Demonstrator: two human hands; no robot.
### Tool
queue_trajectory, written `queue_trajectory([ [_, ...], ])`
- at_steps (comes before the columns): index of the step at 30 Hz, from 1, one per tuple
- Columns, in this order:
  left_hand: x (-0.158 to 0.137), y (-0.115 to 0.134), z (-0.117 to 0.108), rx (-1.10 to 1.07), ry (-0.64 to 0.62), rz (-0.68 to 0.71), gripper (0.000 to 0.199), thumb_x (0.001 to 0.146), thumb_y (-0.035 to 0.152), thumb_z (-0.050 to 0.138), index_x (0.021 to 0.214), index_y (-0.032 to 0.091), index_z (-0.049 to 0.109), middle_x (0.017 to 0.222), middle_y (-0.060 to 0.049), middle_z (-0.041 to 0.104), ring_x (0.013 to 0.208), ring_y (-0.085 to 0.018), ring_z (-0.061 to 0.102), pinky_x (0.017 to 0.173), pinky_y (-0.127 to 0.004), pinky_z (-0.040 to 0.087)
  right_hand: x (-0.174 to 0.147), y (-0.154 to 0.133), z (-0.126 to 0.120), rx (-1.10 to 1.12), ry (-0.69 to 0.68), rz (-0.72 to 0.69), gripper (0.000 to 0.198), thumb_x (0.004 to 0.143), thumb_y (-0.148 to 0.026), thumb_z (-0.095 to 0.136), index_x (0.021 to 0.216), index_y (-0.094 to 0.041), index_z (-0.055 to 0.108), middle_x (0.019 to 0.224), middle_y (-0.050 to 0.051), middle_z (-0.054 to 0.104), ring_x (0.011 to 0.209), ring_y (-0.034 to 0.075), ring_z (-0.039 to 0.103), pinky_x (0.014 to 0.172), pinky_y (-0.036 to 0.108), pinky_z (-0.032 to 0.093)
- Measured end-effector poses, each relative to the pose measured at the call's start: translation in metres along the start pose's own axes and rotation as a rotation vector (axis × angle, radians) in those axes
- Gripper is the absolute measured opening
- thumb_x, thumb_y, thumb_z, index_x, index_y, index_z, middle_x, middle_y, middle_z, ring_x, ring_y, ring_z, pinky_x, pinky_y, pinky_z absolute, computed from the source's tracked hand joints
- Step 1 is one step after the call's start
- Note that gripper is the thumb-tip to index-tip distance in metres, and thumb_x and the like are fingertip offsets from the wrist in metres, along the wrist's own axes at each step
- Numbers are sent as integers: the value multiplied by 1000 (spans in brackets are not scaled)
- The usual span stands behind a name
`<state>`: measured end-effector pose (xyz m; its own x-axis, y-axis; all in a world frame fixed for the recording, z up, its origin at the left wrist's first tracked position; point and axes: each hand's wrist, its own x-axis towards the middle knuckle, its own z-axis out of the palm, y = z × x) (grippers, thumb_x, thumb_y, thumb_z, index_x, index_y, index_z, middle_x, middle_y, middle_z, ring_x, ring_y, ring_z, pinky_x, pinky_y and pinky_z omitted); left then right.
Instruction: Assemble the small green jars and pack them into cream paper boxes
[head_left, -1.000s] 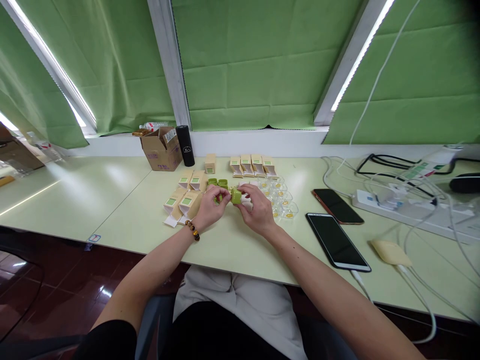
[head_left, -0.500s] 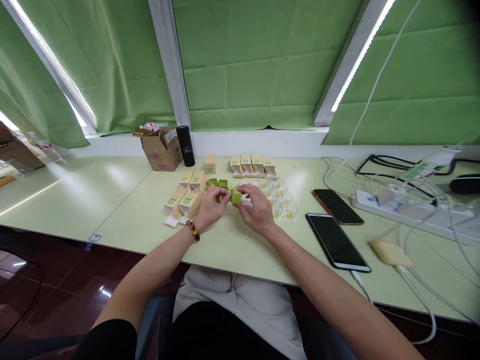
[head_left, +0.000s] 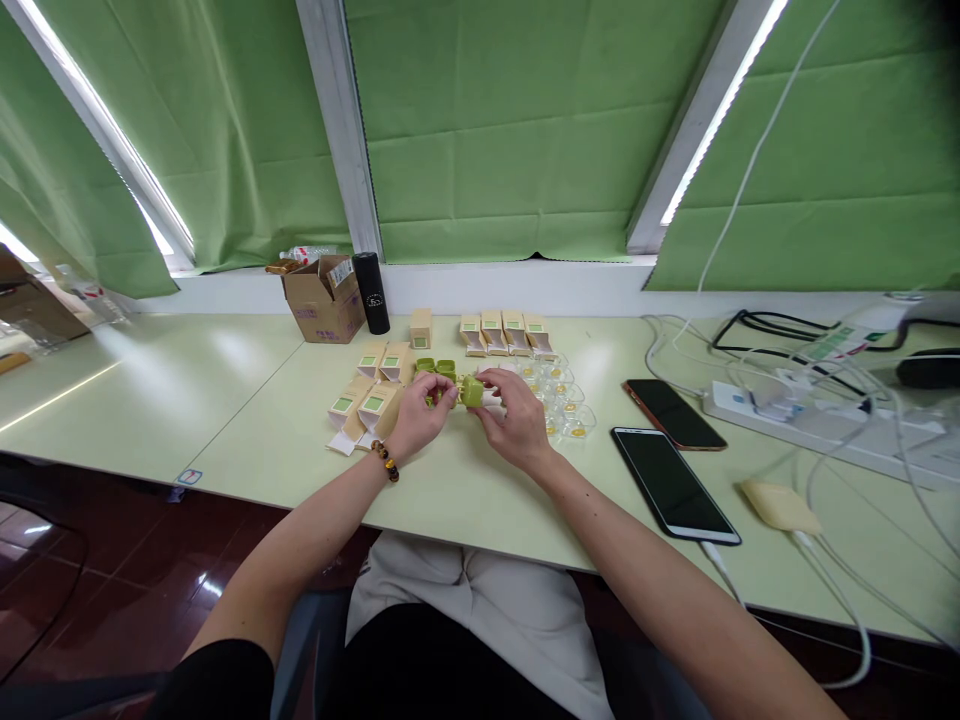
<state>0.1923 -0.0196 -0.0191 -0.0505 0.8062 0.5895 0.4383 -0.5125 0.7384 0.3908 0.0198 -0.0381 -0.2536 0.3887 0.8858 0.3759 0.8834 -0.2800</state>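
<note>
Over the table, my right hand (head_left: 516, 415) grips a small green rounded-square piece (head_left: 472, 391) between thumb and fingers; something white shows beside it. My left hand (head_left: 421, 412), with a beaded bracelet at the wrist, is closed in a pinch at a tiny yellowish part (head_left: 459, 382) on the green piece's left side. Just behind my left hand sit more green pieces (head_left: 445, 367), partly hidden by the fingers. To the right of my right hand lie several clear plastic covers (head_left: 576, 422) with yellow spots inside.
Small beige boxes (head_left: 381, 405) stand left of my hands, and several open ones (head_left: 514, 330) line the back. Beyond are a cardboard carton (head_left: 322, 305) and a black bottle (head_left: 371, 292). Right of me lie two phones (head_left: 675, 482), a yellow case (head_left: 780, 506) and a power strip (head_left: 810, 420) with tangled cables.
The green piece has turned slightly in my fingers, and more of the yellowish part shows between my hands. Both hands stay nearly in place.
</note>
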Motion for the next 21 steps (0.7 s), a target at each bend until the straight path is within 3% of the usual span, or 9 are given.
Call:
queue_trajectory([
  [8, 0, -2, -1, -43, 14, -42, 32, 98, 49, 71, 91, 18, 70, 90, -5, 64, 80, -15, 59, 75, -30, 50, 1, 2, -1, 22, 16, 17, 36, 99, -34, 70, 133, -25, 62, 125, 14, 74, 114, 32, 73, 93, 51, 66],
  [14, 1, -6, -3, -14, 45, -12, 25, 100, 41, 68, 97, 17, 73, 93, -7, 68, 81, -17, 59, 75, -31, 51, 0, 2, 0, 57, -7, 58, 40, 99, -30, 69, 137, -26, 60, 130, 14, 72, 118, 32, 72, 93, 51, 66],
  [21, -1, 2, -7, 176, 92, 203, 32, 97, 32, 71, 127, 21, 67, 122, -12, 71, 116, -27, 60, 92, -40, 55, 2, 0, -3, 94, -1, 72, 45, 99, -25, 64, 144, -27, 60, 132, 15, 65, 122, 33, 67, 92, 51, 68],
])
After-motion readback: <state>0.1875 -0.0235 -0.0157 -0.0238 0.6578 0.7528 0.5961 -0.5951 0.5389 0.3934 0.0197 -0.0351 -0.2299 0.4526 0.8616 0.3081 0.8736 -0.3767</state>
